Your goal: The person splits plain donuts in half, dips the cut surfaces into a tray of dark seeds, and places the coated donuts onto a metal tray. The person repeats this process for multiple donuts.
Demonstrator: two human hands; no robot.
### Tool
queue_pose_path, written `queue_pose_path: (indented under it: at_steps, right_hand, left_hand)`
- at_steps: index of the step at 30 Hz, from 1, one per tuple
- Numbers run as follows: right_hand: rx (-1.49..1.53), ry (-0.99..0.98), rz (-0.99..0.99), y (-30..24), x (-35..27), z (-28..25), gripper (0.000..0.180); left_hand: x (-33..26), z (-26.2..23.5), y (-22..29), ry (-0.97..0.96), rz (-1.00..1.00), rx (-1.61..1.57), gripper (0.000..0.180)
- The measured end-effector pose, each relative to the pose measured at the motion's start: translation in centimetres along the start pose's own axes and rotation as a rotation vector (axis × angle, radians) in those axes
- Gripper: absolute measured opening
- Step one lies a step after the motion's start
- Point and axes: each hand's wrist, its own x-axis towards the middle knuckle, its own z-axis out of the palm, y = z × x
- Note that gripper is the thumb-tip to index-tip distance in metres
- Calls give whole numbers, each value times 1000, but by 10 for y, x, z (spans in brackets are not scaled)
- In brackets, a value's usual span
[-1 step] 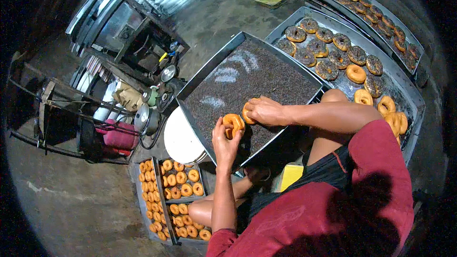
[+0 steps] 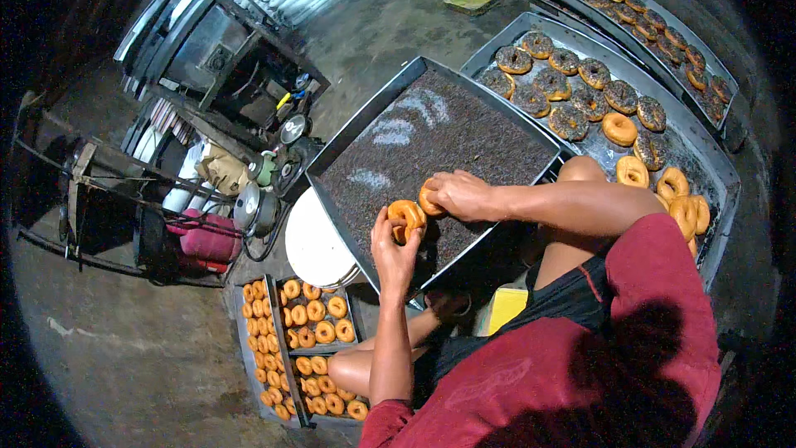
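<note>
My left hand point(image 2: 392, 250) is closed around a golden ring doughnut point(image 2: 407, 213), with what looks like another one under it. Beside it, my right hand point(image 2: 464, 197) grips a second plain doughnut point(image 2: 429, 197), whose far side the fingers cover. The two doughnuts are close together over a deep metal tray point(image 2: 358, 129). Dark chocolate-coloured sprinkles point(image 2: 481, 124) fill this tray, with pale streaks where its bottom shows through. Whether the doughnuts touch the sprinkles, I cannot tell.
To the right, a metal tray point(image 2: 720, 172) carries sprinkle-coated and plain doughnuts, with another tray of coated ones point(image 2: 655, 21) beyond. Plain doughnuts point(image 2: 316, 309) fill trays at lower left. A white bucket point(image 2: 319, 241), pots point(image 2: 255, 206) and a pink container point(image 2: 207, 238) stand left.
</note>
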Motion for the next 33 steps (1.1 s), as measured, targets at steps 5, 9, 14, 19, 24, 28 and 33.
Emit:
queue_pose_path:
  at_steps: [5, 9, 14, 19, 24, 28, 33]
  right_hand:
    - [-80, 212, 116, -5, 2, -5, 12]
    - [-651, 63, -125, -6, -14, 6, 18]
    - [-157, 64, 171, 35, 19, 1, 19]
    - [351, 155, 398, 51, 26, -86, 17]
    - [489, 491, 312, 71, -43, -165, 19]
    - [421, 693, 575, 99, -163, -213, 26]
    - [479, 978, 965, 110, -339, -249, 34]
  left_hand:
    - [11, -4, 15, 183, -68, 39, 24]
    - [14, -24, 5, 160, -28, 104, 27]
    - [-6, 5, 12, -204, 134, 202, 25]
    - [1, 19, 2, -287, 211, 137, 21]
    - [-7, 30, -15, -252, -290, -433, 22]
    - [-9, 24, -27, -331, 122, 15, 24]
    - [-6, 16, -26, -315, 298, 203, 35]
